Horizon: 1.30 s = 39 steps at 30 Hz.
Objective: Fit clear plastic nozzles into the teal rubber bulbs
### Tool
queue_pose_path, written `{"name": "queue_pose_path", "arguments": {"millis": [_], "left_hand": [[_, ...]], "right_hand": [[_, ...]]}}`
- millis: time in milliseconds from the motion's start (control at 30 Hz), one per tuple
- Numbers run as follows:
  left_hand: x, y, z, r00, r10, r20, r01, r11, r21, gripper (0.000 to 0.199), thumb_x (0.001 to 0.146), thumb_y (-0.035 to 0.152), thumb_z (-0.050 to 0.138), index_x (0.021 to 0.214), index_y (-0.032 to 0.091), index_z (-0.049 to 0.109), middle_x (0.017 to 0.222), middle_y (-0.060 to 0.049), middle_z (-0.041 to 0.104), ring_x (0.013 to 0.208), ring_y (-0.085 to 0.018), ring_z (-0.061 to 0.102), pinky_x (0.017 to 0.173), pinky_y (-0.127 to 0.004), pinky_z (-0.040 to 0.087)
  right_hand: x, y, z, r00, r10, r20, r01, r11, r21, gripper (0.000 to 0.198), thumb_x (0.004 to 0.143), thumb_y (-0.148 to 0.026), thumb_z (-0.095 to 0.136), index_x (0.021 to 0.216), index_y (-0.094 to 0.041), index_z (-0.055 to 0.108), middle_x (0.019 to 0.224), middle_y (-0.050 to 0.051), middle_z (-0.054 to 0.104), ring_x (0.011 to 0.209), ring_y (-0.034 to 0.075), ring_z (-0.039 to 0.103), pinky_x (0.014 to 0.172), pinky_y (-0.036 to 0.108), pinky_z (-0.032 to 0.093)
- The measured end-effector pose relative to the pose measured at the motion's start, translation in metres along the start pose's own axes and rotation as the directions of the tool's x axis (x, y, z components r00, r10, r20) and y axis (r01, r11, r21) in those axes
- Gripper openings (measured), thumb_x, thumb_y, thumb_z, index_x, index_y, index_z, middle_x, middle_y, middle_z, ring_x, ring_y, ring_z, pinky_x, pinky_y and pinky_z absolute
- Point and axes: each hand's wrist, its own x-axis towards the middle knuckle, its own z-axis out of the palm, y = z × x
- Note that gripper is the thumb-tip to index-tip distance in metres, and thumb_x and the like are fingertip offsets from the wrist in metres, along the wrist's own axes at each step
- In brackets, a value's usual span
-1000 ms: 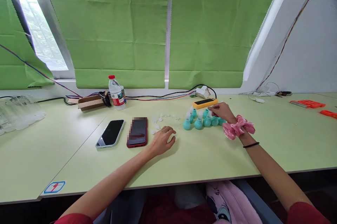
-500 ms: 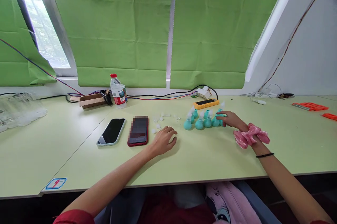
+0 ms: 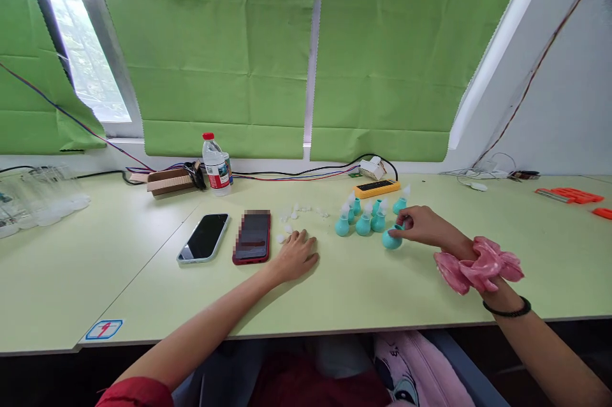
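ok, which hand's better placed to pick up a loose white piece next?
Left, likely: the left hand lies beside the white pieces with no held item visible, while the right hand is farther off, pinching a teal bulb.

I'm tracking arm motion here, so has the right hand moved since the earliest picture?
Yes, the right hand has moved rightward and toward the camera, away from the yellow device.

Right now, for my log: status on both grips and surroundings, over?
Right grip: closed on a turquoise round-bodied bottle. Left grip: open, palm down, beside small whitish translucent pieces. Possible obstruction: white-tipped turquoise bottles just behind.
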Motion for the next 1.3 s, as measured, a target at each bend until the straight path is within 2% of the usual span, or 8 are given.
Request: {"name": "queue_pose_path", "arguments": {"millis": [133,367,500,700,900,1000,1133,1300], "left_hand": [[0.003,-0.002,-0.003,0.999,0.020,-0.039,-0.019,1.000,0.012,0.026,0.081,0.022,0.032,0.102,0.016,0.046,0.091,-0.008,0.049,0.091,-0.020,0.044,0.078,-0.034,0.040],[0.010,-0.029,-0.004,0.981,-0.088,-0.174,0.114,0.983,0.147,0.031,0.075,0.010,0.037,0.105,0.013,0.044,0.110,-0.014,0.042,0.103,-0.024,0.038,0.083,-0.037,0.037],[0.012,-0.039,-0.006,0.978,-0.128,-0.165,0.149,0.981,0.122,0.032,0.077,0.011,0.035,0.108,0.014,0.043,0.105,-0.011,0.047,0.100,-0.021,0.041,0.084,-0.033,0.037],[0.024,-0.057,-0.017,0.953,-0.255,-0.164,0.266,0.963,0.044,0.036,0.076,0.014,0.038,0.112,0.012,0.041,0.103,-0.012,0.049,0.101,-0.021,0.042,0.084,-0.031,0.037],[0.050,-0.081,-0.023,0.974,-0.224,-0.025,0.225,0.974,0.024,0.046,0.066,0.014,0.050,0.112,0.015,0.042,0.103,-0.011,0.051,0.097,-0.023,0.046,0.083,-0.034,0.036],[0.058,-0.089,-0.014,0.979,-0.198,0.036,0.198,0.980,0.002,0.045,0.065,0.016,0.052,0.110,0.017,0.045,0.100,-0.010,0.053,0.094,-0.022,0.049,0.081,-0.033,0.037],[0.060,-0.096,-0.001,0.974,-0.220,0.044,0.222,0.975,-0.031,0.039,0.071,0.015,0.045,0.110,0.018,0.046,0.091,-0.008,0.057,0.090,-0.020,0.052,0.075,-0.028,0.040],[0.053,-0.099,-0.001,0.972,-0.235,-0.006,0.235,0.971,-0.037,0.027,0.076,0.018,0.039,0.099,0.016,0.053,0.086,-0.008,0.059,0.083,-0.019,0.054,0.070,-0.027,0.041]], "right_hand": [[-0.002,-0.060,0.003,0.978,-0.211,-0.006,0.208,0.960,0.189,0.027,0.061,-0.042,0.057,0.069,-0.016,0.054,0.052,-0.002,0.051,0.048,0.009,0.047,0.044,0.019,0.031],[0.028,-0.129,0.068,0.938,-0.323,-0.125,0.342,0.920,0.189,0.020,0.065,-0.036,0.056,0.069,-0.016,0.055,0.055,-0.001,0.053,0.052,0.009,0.047,0.050,0.020,0.031],[0.034,-0.132,0.094,0.919,-0.355,-0.172,0.384,0.906,0.177,0.025,0.071,-0.040,0.051,0.068,-0.015,0.052,0.063,0.001,0.054,0.058,0.010,0.046,0.054,0.021,0.031],[0.028,-0.126,0.105,0.906,-0.387,-0.171,0.417,0.885,0.206,0.026,0.075,-0.041,0.046,0.071,-0.016,0.052,0.064,0.000,0.052,0.058,0.010,0.045,0.055,0.021,0.033],[0.032,-0.126,0.111,0.877,-0.381,-0.293,0.457,0.850,0.264,0.027,0.078,-0.029,0.043,0.099,-0.016,0.050,0.095,0.006,0.056,0.077,0.014,0.051,0.070,0.026,0.039],[0.035,-0.122,0.113,0.876,-0.386,-0.290,0.466,0.833,0.299,0.035,0.077,-0.029,0.044,0.110,-0.016,0.045,0.105,0.007,0.053,0.073,0.013,0.051,0.070,0.026,0.041],[0.040,-0.119,0.115,0.900,-0.375,-0.222,0.431,0.843,0.321,0.046,0.075,-0.033,0.048,0.117,-0.018,0.038,0.092,0.005,0.057,0.062,0.011,0.051,0.062,0.024,0.042],[0.053,-0.124,0.118,0.923,-0.289,-0.255,0.360,0.882,0.305,0.044,0.075,-0.031,0.048,0.116,-0.018,0.037,0.092,0.005,0.056,0.062,0.011,0.052,0.066,0.025,0.041]]}}
